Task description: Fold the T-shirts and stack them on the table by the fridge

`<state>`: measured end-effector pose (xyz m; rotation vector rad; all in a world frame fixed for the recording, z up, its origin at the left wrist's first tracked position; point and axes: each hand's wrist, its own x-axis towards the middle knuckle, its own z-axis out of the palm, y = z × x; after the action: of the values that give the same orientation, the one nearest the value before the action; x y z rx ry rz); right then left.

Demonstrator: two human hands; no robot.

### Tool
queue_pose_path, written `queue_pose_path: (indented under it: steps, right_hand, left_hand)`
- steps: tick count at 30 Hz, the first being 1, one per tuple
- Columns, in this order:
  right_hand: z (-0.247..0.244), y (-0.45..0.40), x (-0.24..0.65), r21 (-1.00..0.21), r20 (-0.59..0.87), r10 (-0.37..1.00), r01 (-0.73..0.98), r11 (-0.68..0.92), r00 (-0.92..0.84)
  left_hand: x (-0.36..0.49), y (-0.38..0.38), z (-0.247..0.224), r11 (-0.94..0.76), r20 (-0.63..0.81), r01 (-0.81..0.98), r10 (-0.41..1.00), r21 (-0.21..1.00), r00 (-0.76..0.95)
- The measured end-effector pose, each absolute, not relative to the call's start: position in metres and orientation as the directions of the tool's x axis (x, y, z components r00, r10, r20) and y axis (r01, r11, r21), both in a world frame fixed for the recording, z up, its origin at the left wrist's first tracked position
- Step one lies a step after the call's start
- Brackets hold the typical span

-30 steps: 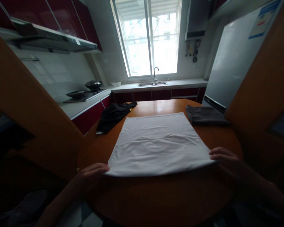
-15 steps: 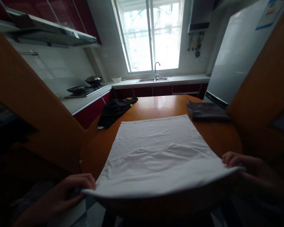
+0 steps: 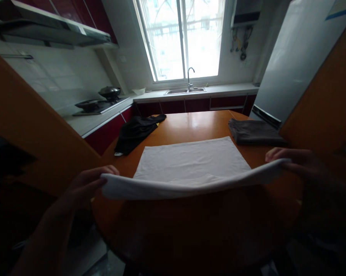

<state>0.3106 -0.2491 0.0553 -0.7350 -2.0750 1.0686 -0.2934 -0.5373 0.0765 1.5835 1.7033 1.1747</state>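
Note:
A white T-shirt [image 3: 190,159] is spread over the round wooden table [image 3: 196,226], its far part lying flat. Its near edge is raised off the tabletop and sags between my two hands. At the left corner of that edge, my left hand [image 3: 96,178] pinches the fabric between thumb and fingers. My right hand [image 3: 289,161] grips the opposite corner in the same way, with the thumb partly hidden. The lifted band hides most of the shirt's middle.
A black garment [image 3: 137,132] lies crumpled at the table's back left. Folded dark grey clothing [image 3: 253,132] rests at the back right, near the fridge [image 3: 296,57]. Beyond are the sink [image 3: 184,91] under a window and a stove with a wok [image 3: 109,92].
Both hands have moved up and away from me, carrying the shirt's near edge over its flat part. The bare wood of the table's near side now shows.

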Motion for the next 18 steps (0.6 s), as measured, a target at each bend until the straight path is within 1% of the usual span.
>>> queue_pose_path:
  steps: [2, 4, 6, 9, 11, 13, 16, 18]
  right_hand:
    - [0.059, -0.228, 0.300, -0.854, 0.307, 0.751, 0.179, 0.489, -0.585]
    - [0.061, -0.208, 0.287, -0.861, 0.306, 0.781, 0.193, 0.471, -0.544]
    - [0.061, -0.190, 0.272, -0.870, 0.287, 0.817, 0.220, 0.441, -0.501]
    - [0.061, -0.165, 0.247, -0.907, 0.202, 0.865, 0.245, 0.342, -0.459]
    - [0.059, -0.146, 0.228, -0.929, 0.133, 0.880, 0.252, 0.270, -0.456]
    - [0.052, -0.126, 0.209, -0.931, 0.084, 0.880, 0.277, 0.236, -0.467]
    - [0.033, -0.097, 0.182, -0.877, 0.069, 0.890, 0.398, 0.270, -0.450]
    - [0.016, -0.082, 0.167, -0.808, 0.087, 0.904, 0.501, 0.310, -0.418]
  left_hand:
    - [-0.299, -0.515, 0.074, -0.038, 0.174, 0.414, 0.939, 0.910, -0.296]
    - [-0.306, -0.494, 0.073, -0.017, 0.148, 0.324, 0.911, 0.946, -0.385]
    - [-0.313, -0.473, 0.072, 0.002, 0.107, 0.254, 0.903, 0.967, -0.415]
    - [-0.324, -0.441, 0.072, 0.040, 0.042, 0.199, 0.920, 0.979, -0.389]
    - [-0.332, -0.419, 0.069, 0.071, 0.005, 0.194, 0.931, 0.978, -0.365]
    - [-0.339, -0.397, 0.062, 0.120, -0.046, 0.198, 0.937, 0.973, -0.346]
    - [-0.350, -0.368, 0.042, 0.224, -0.124, 0.246, 0.923, 0.943, -0.365]
    - [-0.356, -0.353, 0.024, 0.287, -0.140, 0.333, 0.905, 0.898, -0.400]
